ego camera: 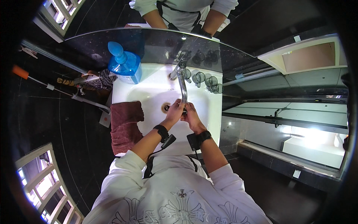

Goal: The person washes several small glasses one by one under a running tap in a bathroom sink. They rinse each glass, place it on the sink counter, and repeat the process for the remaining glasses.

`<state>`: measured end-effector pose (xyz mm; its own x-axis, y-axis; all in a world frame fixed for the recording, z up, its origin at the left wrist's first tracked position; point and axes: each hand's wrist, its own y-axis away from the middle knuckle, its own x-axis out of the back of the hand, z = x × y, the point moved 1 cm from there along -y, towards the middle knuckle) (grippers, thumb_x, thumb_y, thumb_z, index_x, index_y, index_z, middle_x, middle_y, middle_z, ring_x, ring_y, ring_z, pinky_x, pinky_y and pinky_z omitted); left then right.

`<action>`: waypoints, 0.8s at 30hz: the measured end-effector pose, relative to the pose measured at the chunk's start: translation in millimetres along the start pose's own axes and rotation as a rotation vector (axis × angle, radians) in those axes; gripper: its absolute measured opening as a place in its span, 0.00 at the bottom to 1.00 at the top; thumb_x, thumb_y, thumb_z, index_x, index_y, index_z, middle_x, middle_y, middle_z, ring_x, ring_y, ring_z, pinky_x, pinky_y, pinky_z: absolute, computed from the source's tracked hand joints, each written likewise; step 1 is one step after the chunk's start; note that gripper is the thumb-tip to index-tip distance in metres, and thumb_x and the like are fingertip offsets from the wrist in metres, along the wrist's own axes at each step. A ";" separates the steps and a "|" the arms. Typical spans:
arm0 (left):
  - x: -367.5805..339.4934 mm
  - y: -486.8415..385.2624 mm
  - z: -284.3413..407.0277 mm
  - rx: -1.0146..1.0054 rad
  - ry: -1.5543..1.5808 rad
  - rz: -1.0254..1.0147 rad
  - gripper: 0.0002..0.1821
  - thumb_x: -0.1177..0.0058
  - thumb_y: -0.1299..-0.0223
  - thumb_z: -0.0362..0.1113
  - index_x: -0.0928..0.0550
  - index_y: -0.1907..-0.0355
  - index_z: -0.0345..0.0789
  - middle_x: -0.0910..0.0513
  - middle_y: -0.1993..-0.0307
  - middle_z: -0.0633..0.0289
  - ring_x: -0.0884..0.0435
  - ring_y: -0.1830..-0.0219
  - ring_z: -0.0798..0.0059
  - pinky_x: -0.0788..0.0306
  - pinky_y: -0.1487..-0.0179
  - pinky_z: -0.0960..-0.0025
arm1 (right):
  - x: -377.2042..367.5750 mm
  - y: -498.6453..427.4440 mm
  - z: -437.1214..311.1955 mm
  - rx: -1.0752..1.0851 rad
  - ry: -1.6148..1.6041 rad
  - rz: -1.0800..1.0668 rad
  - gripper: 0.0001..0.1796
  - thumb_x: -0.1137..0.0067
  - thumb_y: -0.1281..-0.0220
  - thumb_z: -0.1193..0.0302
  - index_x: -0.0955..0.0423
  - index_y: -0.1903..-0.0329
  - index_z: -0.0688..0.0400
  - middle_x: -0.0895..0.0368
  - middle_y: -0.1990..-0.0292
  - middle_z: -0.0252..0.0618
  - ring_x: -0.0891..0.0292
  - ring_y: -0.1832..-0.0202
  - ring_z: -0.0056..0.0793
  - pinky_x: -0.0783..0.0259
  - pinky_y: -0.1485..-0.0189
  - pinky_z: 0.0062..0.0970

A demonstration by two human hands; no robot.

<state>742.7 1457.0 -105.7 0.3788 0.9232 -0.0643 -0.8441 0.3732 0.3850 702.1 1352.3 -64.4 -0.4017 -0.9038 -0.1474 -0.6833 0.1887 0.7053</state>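
Observation:
My left hand [175,113] and my right hand [193,117] meet beneath the spout of a chrome faucet [183,87], over the basin of a white sink [214,123]. Between the fingers shows a small dark object [185,110]; both hands close around it and hide most of it, so its kind is unclear. Behind the hands, to the left, lies the round drain [165,107]. Several grey see-through glass mugs [198,77] stand in a row on the sink's back right ledge, the nearest ones partly overlapping.
A blue pump bottle [125,67] stands on the back left corner. The brown-red towel [125,123] drapes over the left rim. A mirror edge [156,29] runs behind the sink. At the left wall hang a metal rail [56,57] and a orange-ended rod [21,72].

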 end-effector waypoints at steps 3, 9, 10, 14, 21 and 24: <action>0.2 1.6 0.5 -0.039 -0.020 -0.030 0.22 0.60 0.28 0.49 0.25 0.49 0.32 0.18 0.65 0.50 0.19 0.63 0.56 0.27 0.55 0.62 | 0.9 -2.9 -2.6 0.068 0.388 0.123 0.17 0.52 0.29 0.54 0.32 0.50 0.53 0.23 0.71 0.35 0.27 0.77 0.21 0.30 0.80 0.23; 0.7 -8.7 -9.2 0.052 -0.204 0.078 0.13 0.57 0.29 0.40 0.24 0.57 0.31 0.21 0.72 0.54 0.20 0.71 0.68 0.26 0.65 0.65 | -0.3 -3.3 6.1 0.049 0.306 0.017 0.22 0.61 0.26 0.51 0.32 0.44 0.53 0.22 0.68 0.34 0.26 0.76 0.22 0.26 0.77 0.23; 3.9 -10.3 -10.3 0.037 -0.212 0.103 0.13 0.57 0.29 0.39 0.24 0.58 0.31 0.21 0.73 0.55 0.20 0.73 0.68 0.26 0.67 0.65 | -1.0 -3.2 8.5 0.064 0.315 -0.021 0.23 0.61 0.26 0.50 0.32 0.44 0.53 0.22 0.67 0.34 0.26 0.75 0.22 0.26 0.77 0.24; 9.5 -11.6 -9.8 0.163 0.020 0.056 0.12 0.57 0.28 0.39 0.22 0.57 0.33 0.20 0.70 0.59 0.19 0.72 0.72 0.24 0.69 0.68 | -0.9 -4.7 12.4 0.236 0.376 -0.064 0.25 0.57 0.26 0.50 0.34 0.40 0.56 0.24 0.60 0.36 0.25 0.70 0.21 0.25 0.67 0.22; 12.2 -6.5 0.0 0.198 0.347 -0.033 0.23 0.57 0.29 0.39 0.32 0.34 0.39 0.23 0.49 0.57 0.21 0.52 0.73 0.25 0.49 0.69 | -0.2 -2.1 4.1 0.349 0.424 -0.086 0.32 0.50 0.31 0.47 0.35 0.40 0.61 0.26 0.69 0.35 0.30 0.74 0.20 0.29 0.71 0.23; 11.9 -5.8 4.9 -0.024 0.227 -0.149 0.18 0.56 0.28 0.40 0.25 0.40 0.39 0.21 0.54 0.61 0.21 0.59 0.78 0.27 0.59 0.75 | 0.8 4.5 -2.9 0.161 0.357 -0.005 0.32 0.56 0.30 0.42 0.28 0.53 0.63 0.24 0.73 0.35 0.32 0.79 0.19 0.33 0.78 0.22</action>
<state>754.0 1465.3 -104.2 0.4075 0.8536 -0.3245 -0.7952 0.5064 0.3335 700.5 1351.3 -59.3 -0.1806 -0.9762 0.1203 -0.7831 0.2167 0.5830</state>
